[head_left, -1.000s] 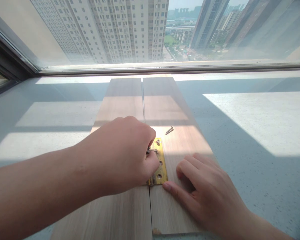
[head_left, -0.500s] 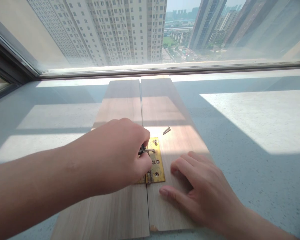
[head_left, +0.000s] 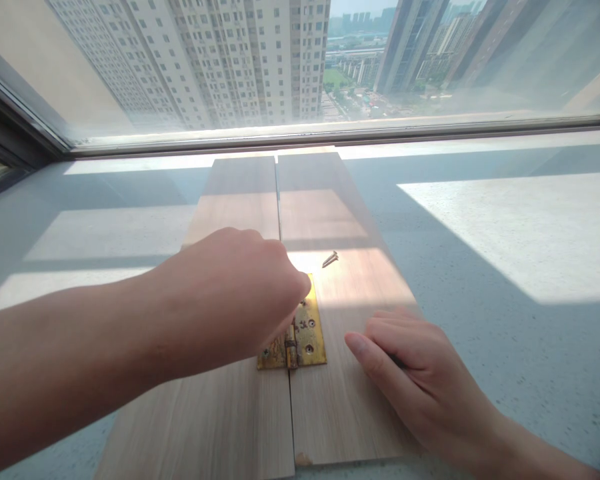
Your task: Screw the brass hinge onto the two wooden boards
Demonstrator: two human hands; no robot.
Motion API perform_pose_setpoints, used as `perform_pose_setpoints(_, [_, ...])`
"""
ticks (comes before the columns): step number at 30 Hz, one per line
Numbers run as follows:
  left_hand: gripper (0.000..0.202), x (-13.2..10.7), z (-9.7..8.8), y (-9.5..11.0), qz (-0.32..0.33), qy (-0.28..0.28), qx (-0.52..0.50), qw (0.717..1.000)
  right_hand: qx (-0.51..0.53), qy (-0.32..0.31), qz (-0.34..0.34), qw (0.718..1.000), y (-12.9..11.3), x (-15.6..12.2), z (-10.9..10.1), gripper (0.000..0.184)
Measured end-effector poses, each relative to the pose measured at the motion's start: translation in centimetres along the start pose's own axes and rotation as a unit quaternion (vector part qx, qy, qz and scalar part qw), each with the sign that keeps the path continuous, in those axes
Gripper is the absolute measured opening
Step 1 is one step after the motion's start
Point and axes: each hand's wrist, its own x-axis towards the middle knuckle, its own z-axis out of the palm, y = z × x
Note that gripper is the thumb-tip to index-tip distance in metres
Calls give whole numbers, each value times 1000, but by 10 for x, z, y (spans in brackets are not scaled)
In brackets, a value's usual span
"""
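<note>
Hinge [head_left: 310, 333] lies partly under left hand [head_left: 230, 300], just beside right hand [head_left: 415, 380].

Bright window [head_left: 300, 60] sunlight — hard shadows, hazy glare, edges warped.

A: What blocks the way in?
B: The left hand [head_left: 230, 300] overhangs the hinge [head_left: 307, 331]; the right hand [head_left: 410, 373] lies just beside it; a loose screw [head_left: 330, 259] lies beyond.
A: Free room?
B: The surface [head_left: 480, 233], both sides of the boards [head_left: 325, 200].
</note>
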Motion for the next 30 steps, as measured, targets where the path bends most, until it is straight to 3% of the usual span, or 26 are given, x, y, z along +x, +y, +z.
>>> perform_pose_setpoints(4, [20,1,-4,-6,84,-20,48,995,0,6,8,1000,-1,0,1,49])
perform_pose_setpoints(8, [20,-2,-6,-3,134,4,89,987,-13,19,16,1000,-1,0,2,44])
perform_pose_setpoints(15, [26,7,-19,15,164,-5,72,984,19,25,32,999,1,-2,4,34])
perform_pose_setpoints(20, [23,5,-18,8,63,-40,76,994,12,12,40,999,1,-2,2,43])
perform_pose_setpoints(22, [21,-3,-9,4,15,-13,45,999,6,2,49,999,0,-1,-1,43])
perform_pose_setpoints(25, [21,-16,7,2,-40,47,-29,998,25,-32,102,994,2,2,-9,24])
perform_pose_setpoints(30, [38,-20,13,5,-144,55,-116,981,54,-101,217,969,15,34,-28,67])
